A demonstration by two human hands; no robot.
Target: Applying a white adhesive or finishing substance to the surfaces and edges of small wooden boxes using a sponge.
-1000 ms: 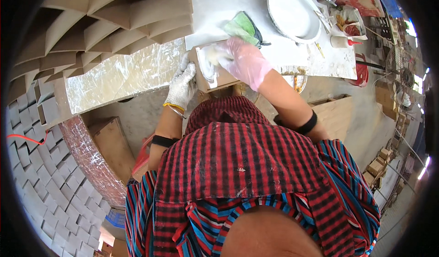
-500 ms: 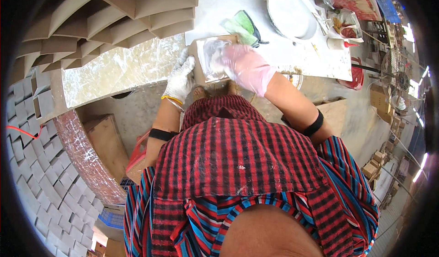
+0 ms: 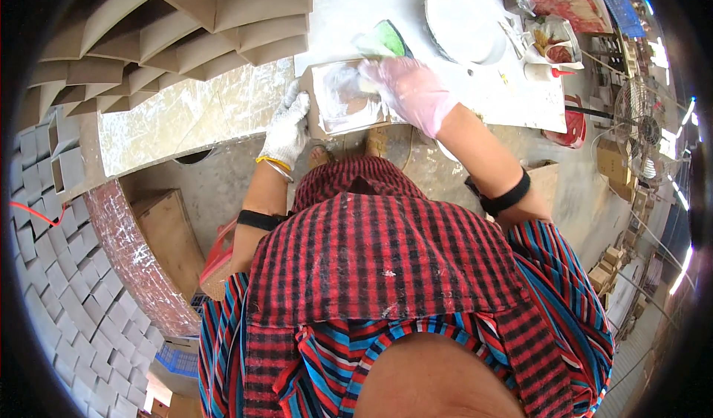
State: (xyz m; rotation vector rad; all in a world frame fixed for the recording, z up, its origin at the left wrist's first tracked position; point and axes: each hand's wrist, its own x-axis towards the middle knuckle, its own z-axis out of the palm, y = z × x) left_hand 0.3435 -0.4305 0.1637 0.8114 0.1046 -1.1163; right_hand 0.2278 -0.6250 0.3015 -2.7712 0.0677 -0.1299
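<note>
A shallow brown box [image 3: 316, 107] sits at the near edge of the white-covered work table, its open side facing up. White paste [image 3: 343, 91] is smeared unevenly over its inside, with brown showing through. My left hand [image 3: 286, 127], in a white knit glove with a yellow cuff, grips the box's left wall. My right hand [image 3: 416, 95] wears a thin pinkish see-through glove over the box's right side. Its fingers are bent together near the far right corner; what they hold is hidden. A green cloth [image 3: 390, 37] lies just beyond the box.
A round white basin [image 3: 459, 20] stands at the back right, near a white bottle [image 3: 538, 72] with a red tip. Stacked open brown boxes [image 3: 215, 13] rise at the far left. More grey boxes [image 3: 82, 299] are piled lower left. A fan [image 3: 639, 124] stands at right.
My right hand has swept from the middle of the box toward its far right side, uncovering more of the white-smeared inside. My left hand stays on the left wall.
</note>
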